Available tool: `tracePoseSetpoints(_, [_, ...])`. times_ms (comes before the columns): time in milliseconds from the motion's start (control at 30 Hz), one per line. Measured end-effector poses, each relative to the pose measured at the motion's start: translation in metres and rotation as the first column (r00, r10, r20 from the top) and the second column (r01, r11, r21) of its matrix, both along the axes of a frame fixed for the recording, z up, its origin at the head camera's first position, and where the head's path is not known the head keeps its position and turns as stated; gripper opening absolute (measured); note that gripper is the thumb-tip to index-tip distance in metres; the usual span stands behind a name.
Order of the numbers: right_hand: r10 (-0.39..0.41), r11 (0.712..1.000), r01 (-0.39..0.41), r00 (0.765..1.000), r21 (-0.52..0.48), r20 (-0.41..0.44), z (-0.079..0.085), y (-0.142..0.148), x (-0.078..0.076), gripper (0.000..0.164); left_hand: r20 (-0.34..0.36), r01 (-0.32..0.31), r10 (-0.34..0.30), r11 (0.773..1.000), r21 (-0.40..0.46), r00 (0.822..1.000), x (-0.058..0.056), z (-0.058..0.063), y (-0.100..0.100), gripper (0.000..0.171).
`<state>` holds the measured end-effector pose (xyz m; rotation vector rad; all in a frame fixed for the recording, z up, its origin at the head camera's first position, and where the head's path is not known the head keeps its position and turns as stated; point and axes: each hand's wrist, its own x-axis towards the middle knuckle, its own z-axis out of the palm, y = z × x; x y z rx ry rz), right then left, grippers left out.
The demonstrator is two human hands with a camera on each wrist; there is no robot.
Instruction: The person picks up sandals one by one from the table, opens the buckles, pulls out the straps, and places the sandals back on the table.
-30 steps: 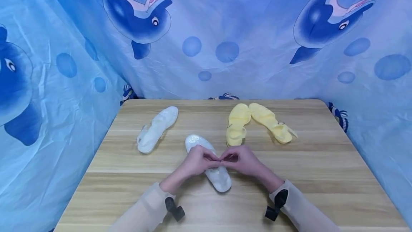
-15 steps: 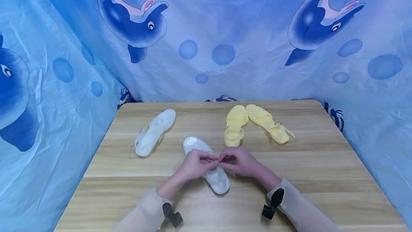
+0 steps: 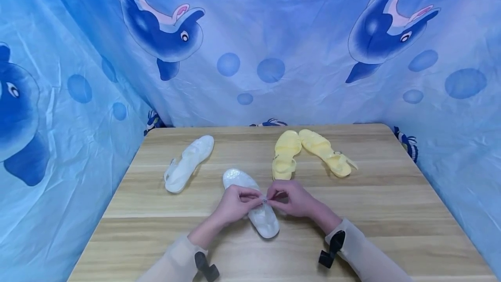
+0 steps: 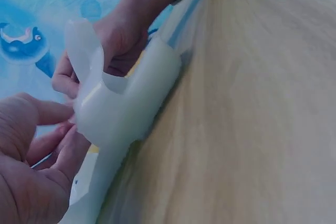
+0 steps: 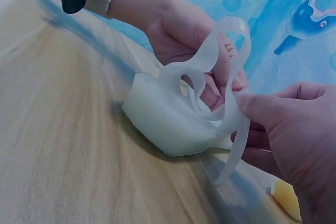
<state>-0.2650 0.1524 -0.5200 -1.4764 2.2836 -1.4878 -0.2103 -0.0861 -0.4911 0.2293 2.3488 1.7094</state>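
A translucent white sandal (image 3: 265, 223) lies on the table between my hands, its toe pointing away and to the left. My left hand (image 3: 232, 206) pinches the ankle strap near a small buckle (image 3: 264, 201). From the other side, my right hand (image 3: 293, 199) pinches the strap (image 5: 239, 140) between thumb and fingers. In the right wrist view the strap loops up above the heel, and its loose end hangs below my right fingertips. The fingers hide part of the buckle in the head view.
Another white sandal (image 3: 188, 164) lies at the back left of the wooden table (image 3: 156, 238). Two yellow sandals, one upright-facing (image 3: 287, 145) and one slanted (image 3: 318, 145), lie at the back right. A blue dolphin-print curtain (image 3: 250, 34) surrounds the table.
My fingertips have drawn slightly apart, so the strap and buckle now show between them. The head view has shifted a little. The sandals have kept their places.
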Motion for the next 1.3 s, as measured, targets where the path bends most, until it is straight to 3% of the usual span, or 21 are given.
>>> tracePoseSetpoints(300, [-0.017,1.0,0.017,1.0,0.015,0.023,0.0,0.001,0.002,0.012,-0.129,0.068,-0.08,0.993,-0.097,0.988,-0.007,0.004,0.004,0.018])
tracePoseSetpoints(567, [-0.019,0.999,0.02,0.999,-0.025,0.039,-0.003,0.002,0.003,0.012,0.018,0.024,-0.025,0.998,0.056,1.0,-0.003,-0.001,0.004,0.022])
tracePoseSetpoints(667, [-0.026,0.999,0.027,0.999,-0.029,0.032,-0.003,0.003,0.004,0.013,0.025,0.022,-0.024,0.997,0.072,0.999,-0.003,0.0,0.005,0.022])
tracePoseSetpoints(767, [-0.032,0.999,0.032,0.999,-0.013,-0.006,0.0,0.002,0.004,0.011,-0.052,0.056,-0.055,0.998,0.002,0.997,-0.005,0.003,0.006,0.02])
tracePoseSetpoints(933, [-0.027,0.999,0.027,0.999,0.018,-0.025,0.003,0.002,0.004,0.004,-0.19,0.084,-0.109,0.987,-0.137,0.976,-0.01,0.005,0.008,0.015])
tracePoseSetpoints(1033, [-0.023,0.999,0.023,1.0,0.032,-0.007,0.002,0.002,0.002,0.006,-0.166,0.076,-0.094,0.991,-0.108,0.982,-0.01,0.003,0.006,0.015])
tracePoseSetpoints(1200, [-0.015,1.0,0.015,1.0,0.02,-0.002,0.0,0.001,0.001,0.007,-0.062,0.037,-0.037,0.999,0.009,0.997,-0.005,-0.001,0.002,0.017])
tracePoseSetpoints(1300, [-0.026,0.999,0.026,1.0,0.02,0.007,-0.001,0.002,0.001,0.009,-0.049,0.041,-0.04,0.999,0.03,0.998,-0.004,0.0,0.003,0.021])
